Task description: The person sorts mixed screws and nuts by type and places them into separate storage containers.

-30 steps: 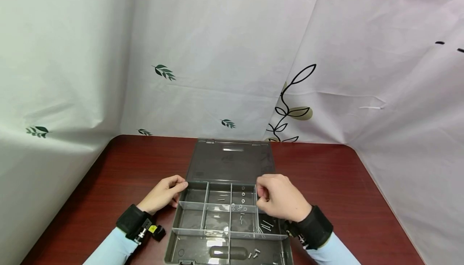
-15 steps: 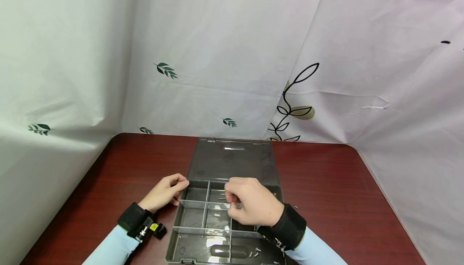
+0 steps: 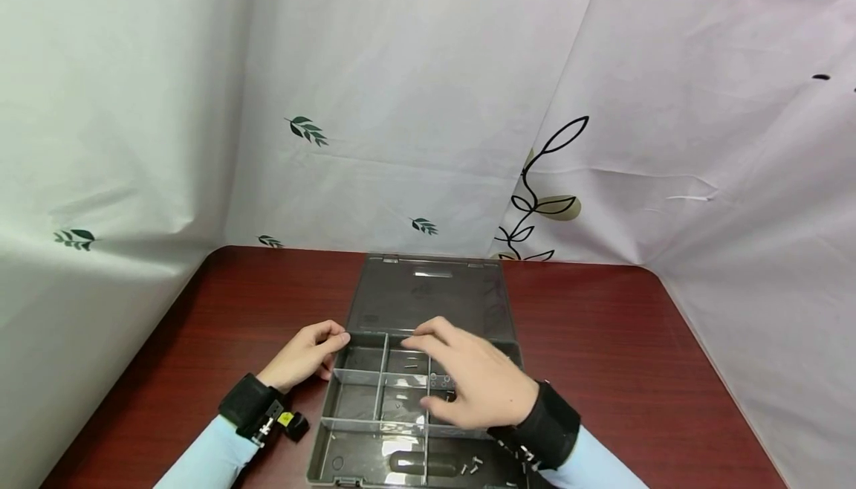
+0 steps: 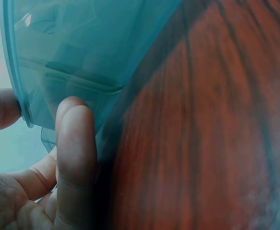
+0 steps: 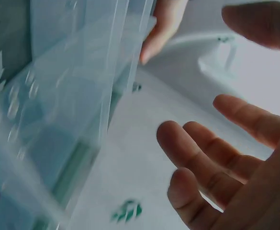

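Observation:
A grey see-through compartment box (image 3: 354, 455) lies with its lid folded back on the table. At its back left corner my left hand (image 3: 304, 355) grips the wall, thumb at the rim and fingers along the outer side (image 4: 75, 148). My right hand (image 3: 478, 381) hovers over the middle and right compartments, fingers spread, holding nothing visible; the right wrist view shows its fingers (image 5: 202, 163) apart. Small screws (image 3: 471, 467) lie in the front right compartment. Beside the right hand, washers or nuts (image 3: 441, 380) partly show. The right-hand compartments are mostly hidden by that hand.
The open lid (image 3: 428, 299) lies flat behind the box. A dark red wooden table (image 3: 615, 348) carries it. White printed cloth (image 3: 401, 102) hangs behind and at both sides of the table.
My right hand has moved left from the right back compartment to above the middle, then its pinched fingers have spread. A tiny piece now shows in the central compartment. My left hand has stayed.

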`<state>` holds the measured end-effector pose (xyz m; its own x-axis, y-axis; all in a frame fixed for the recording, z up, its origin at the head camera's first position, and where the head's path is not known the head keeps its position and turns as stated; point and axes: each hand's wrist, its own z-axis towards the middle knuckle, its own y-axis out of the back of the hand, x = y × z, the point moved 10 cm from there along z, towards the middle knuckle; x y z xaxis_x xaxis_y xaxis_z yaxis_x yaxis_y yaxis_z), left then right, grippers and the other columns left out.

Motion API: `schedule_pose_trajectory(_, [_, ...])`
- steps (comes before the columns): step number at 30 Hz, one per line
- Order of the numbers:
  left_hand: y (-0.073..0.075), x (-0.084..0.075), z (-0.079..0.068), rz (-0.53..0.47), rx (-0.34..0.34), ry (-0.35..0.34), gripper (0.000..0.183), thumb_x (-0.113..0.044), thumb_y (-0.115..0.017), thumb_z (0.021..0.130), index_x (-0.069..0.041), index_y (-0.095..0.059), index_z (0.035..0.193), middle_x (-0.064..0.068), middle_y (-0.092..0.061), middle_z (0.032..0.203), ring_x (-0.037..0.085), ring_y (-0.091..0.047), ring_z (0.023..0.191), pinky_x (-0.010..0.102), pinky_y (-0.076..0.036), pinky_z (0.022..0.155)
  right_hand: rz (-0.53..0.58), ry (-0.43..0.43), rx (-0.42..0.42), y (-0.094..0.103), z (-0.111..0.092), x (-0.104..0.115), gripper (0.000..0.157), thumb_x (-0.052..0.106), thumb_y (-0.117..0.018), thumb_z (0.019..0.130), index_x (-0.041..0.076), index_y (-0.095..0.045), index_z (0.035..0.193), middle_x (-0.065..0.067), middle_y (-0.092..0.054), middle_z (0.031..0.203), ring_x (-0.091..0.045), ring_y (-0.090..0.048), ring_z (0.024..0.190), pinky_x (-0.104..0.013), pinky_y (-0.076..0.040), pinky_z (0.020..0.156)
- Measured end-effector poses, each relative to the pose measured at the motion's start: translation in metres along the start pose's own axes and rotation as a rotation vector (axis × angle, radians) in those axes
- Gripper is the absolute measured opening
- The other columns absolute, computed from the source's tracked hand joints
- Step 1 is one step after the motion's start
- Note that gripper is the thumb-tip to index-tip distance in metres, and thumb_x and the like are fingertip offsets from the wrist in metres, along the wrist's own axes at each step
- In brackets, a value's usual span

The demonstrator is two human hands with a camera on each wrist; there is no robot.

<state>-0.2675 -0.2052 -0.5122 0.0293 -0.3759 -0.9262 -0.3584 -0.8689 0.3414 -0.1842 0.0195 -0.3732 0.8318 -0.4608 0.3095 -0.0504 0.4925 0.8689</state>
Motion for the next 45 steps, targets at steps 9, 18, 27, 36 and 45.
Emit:
schedule_pose_trajectory(9, [0.001,0.003,0.002,0.004,-0.004,0.007,0.051,-0.045,-0.058,0.097,0.001,-0.057,0.12,0.011,-0.053,0.078,0.021,-0.056,0.062,0.038,-0.056,0.058,-0.146,-0.213,-0.153,0.041,-0.052,-0.068,0.043,0.026,-0.076,0.079,0.018,-0.066,0.12,0.01,-0.055,0.116,-0.002,-0.054,0.084,-0.022,-0.048,0.072])
schedule_pose_trajectory(18, [0.0,0.002,0.002,0.007,-0.001,0.001,0.052,-0.045,-0.058,0.097,0.001,-0.057,0.121,0.011,-0.053,0.077,0.021,-0.056,0.062,0.038,-0.056,0.058,-0.217,-0.352,-0.121,0.041,-0.109,-0.118,0.031,0.021,-0.077,0.075,0.017,-0.07,0.105,0.011,-0.058,0.095,-0.002,-0.051,0.076,-0.025,-0.046,0.066])
schedule_pose_trajectory(27, [-0.001,-0.003,-0.002,0.02,0.01,-0.014,0.049,-0.043,-0.057,0.099,0.001,-0.057,0.119,0.01,-0.053,0.074,0.022,-0.057,0.06,0.037,-0.056,0.058,-0.222,-0.501,0.012,0.027,-0.141,-0.138,0.019,0.016,-0.078,0.073,0.02,-0.069,0.089,0.013,-0.054,0.083,-0.001,-0.048,0.071,-0.027,-0.046,0.064])
schedule_pose_trajectory(36, [-0.002,-0.001,-0.002,0.026,0.011,-0.015,0.05,-0.044,-0.056,0.099,0.002,-0.057,0.119,0.01,-0.052,0.074,0.022,-0.056,0.06,0.037,-0.056,0.058,-0.182,-0.645,0.092,0.019,-0.15,-0.146,0.018,0.01,-0.078,0.076,0.023,-0.065,0.076,0.013,-0.052,0.072,0.001,-0.046,0.063,-0.024,-0.043,0.058])
schedule_pose_trajectory(45, [-0.002,-0.002,-0.001,0.022,0.0,-0.017,0.05,-0.046,-0.056,0.098,0.001,-0.057,0.116,0.011,-0.052,0.075,0.022,-0.056,0.059,0.038,-0.055,0.056,-0.177,-0.685,0.084,0.022,-0.153,-0.147,0.022,0.01,-0.077,0.076,0.026,-0.062,0.071,0.015,-0.051,0.069,0.001,-0.044,0.061,-0.024,-0.042,0.057])
